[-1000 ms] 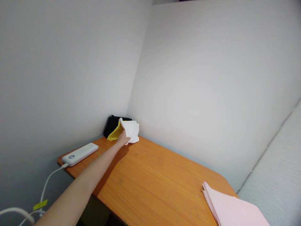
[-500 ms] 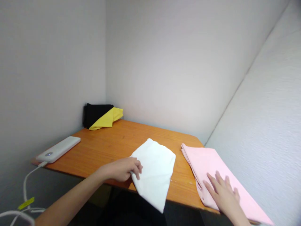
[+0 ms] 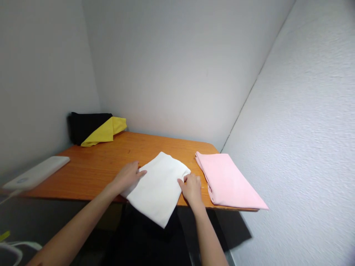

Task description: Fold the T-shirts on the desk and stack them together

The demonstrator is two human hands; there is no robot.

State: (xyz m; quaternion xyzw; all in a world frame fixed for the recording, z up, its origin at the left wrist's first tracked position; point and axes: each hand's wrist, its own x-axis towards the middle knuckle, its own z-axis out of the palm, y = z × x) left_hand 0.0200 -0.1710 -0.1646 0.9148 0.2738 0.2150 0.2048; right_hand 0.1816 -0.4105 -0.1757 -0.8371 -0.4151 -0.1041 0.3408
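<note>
An orange wood-grain table stands in the corner between a smooth grey-white rear wall and a textured white right wall. A folded pink cloth lies flat at the table's right side, its near corner reaching the front edge. A black fabric and a yellow fabric sit together in the far left corner, the yellow partly over the black. A white power bank lies along the left edge. A white cable with a yellow tag hangs below.
</note>
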